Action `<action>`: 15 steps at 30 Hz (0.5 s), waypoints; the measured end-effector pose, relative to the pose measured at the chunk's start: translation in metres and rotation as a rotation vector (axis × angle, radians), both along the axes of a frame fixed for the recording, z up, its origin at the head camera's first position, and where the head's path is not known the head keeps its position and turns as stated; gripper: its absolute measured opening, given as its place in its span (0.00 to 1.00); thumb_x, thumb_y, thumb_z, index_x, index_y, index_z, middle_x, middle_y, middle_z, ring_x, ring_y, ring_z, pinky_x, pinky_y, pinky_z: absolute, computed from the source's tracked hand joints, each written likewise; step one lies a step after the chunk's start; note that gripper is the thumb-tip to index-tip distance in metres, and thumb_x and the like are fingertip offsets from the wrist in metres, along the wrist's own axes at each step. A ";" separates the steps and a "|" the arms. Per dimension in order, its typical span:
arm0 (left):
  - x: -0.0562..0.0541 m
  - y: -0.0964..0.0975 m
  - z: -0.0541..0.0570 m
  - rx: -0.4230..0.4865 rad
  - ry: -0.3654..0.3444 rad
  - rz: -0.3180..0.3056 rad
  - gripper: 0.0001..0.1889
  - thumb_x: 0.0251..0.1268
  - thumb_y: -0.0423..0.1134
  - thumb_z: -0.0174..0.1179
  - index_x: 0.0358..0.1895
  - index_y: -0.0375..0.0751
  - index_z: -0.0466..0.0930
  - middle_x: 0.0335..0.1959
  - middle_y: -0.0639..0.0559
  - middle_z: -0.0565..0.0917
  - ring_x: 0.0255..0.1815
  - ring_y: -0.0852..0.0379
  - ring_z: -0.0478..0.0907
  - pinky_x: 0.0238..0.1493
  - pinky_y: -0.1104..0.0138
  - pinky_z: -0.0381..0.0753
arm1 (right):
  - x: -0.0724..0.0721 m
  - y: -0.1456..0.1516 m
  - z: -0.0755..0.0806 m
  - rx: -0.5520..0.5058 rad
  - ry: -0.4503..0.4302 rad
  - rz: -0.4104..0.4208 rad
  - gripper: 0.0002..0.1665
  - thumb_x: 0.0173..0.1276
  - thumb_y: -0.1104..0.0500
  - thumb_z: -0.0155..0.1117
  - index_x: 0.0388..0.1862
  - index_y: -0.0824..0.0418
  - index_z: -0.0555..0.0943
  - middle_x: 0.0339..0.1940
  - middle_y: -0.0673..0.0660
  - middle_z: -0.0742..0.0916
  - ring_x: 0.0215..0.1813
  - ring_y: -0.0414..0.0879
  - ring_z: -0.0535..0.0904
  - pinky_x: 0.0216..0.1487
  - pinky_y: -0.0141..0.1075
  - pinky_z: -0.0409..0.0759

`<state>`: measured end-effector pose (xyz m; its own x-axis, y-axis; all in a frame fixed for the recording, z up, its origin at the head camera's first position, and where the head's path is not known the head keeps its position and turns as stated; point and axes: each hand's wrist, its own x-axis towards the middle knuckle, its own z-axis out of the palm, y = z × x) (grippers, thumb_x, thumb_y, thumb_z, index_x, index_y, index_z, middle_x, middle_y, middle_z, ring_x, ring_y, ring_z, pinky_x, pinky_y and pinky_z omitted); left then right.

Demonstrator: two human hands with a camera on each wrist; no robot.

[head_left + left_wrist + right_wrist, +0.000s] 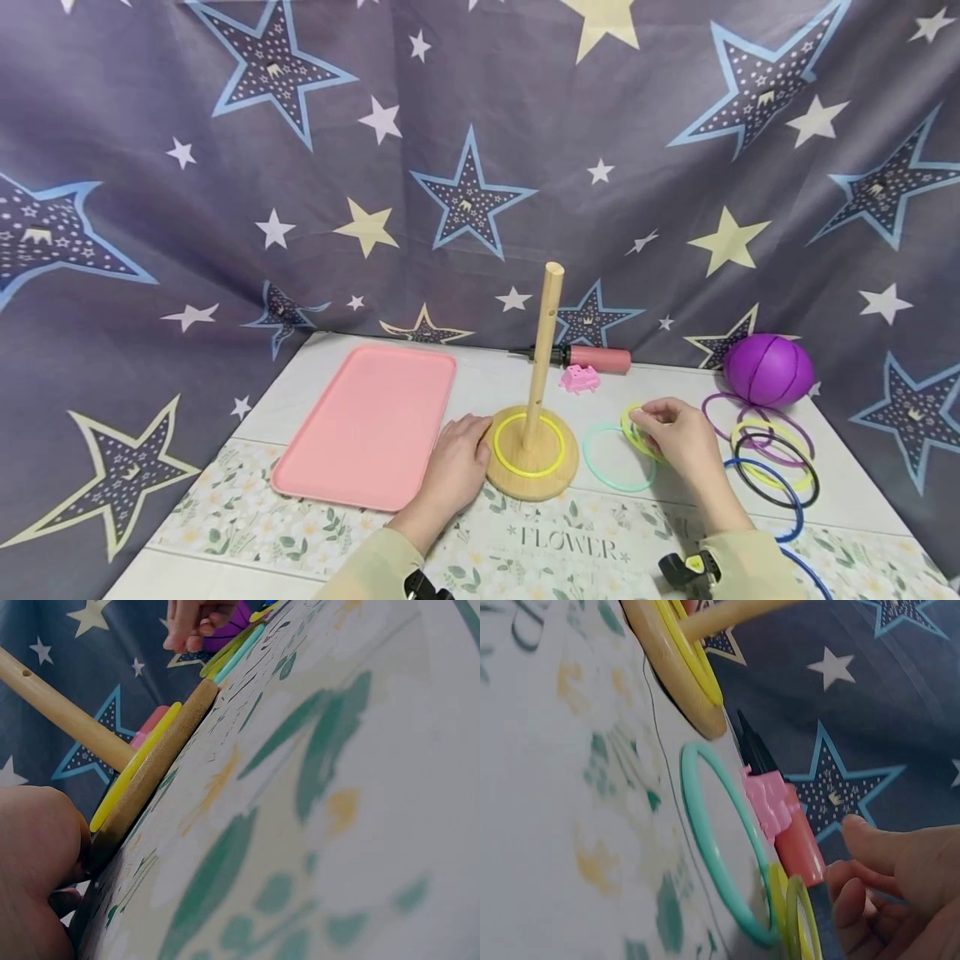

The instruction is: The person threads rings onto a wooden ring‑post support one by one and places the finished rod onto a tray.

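My left hand [457,458] rests against the left rim of a round wooden stand [498,472]. Its thumb side shows at the rim in the left wrist view. A wooden post [546,333] rises from the stand, with a yellow ring [558,458] lying around its foot. My right hand [678,433] hangs over yellow and olive-green rings [802,915], its fingers loosely curled. In the right wrist view the thumb and fingers are apart, with nothing between them. A turquoise ring [724,870] lies between the stand and those rings, overlapping the yellow one.
Left of the stand lies a pink tray [360,433]. At the back are a red-and-black hand pump [600,360] and a small pink toy [580,379]. A purple ball [768,369] sits at the back right, near purple, yellow, black and blue rings [800,512].
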<state>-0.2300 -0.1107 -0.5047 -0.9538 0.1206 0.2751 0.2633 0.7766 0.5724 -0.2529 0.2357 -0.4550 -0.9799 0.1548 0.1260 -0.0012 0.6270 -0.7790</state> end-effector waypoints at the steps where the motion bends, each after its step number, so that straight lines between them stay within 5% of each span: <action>1: 0.000 0.001 0.000 -0.004 -0.003 -0.005 0.21 0.84 0.33 0.56 0.74 0.34 0.80 0.70 0.41 0.84 0.82 0.39 0.71 0.88 0.43 0.58 | 0.001 0.003 -0.002 0.001 -0.017 -0.001 0.21 0.75 0.50 0.79 0.53 0.65 0.88 0.30 0.55 0.89 0.29 0.45 0.84 0.26 0.33 0.78; 15: 0.000 -0.001 -0.001 0.004 -0.001 -0.004 0.21 0.84 0.32 0.57 0.74 0.34 0.80 0.70 0.42 0.84 0.82 0.38 0.70 0.88 0.43 0.58 | -0.003 0.014 -0.012 0.013 -0.129 0.071 0.22 0.71 0.55 0.81 0.55 0.68 0.88 0.36 0.55 0.90 0.29 0.44 0.83 0.28 0.33 0.82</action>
<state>-0.2295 -0.1118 -0.5056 -0.9537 0.1231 0.2744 0.2655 0.7734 0.5757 -0.2555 0.2498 -0.4673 -0.9965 0.0838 -0.0001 0.0539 0.6391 -0.7672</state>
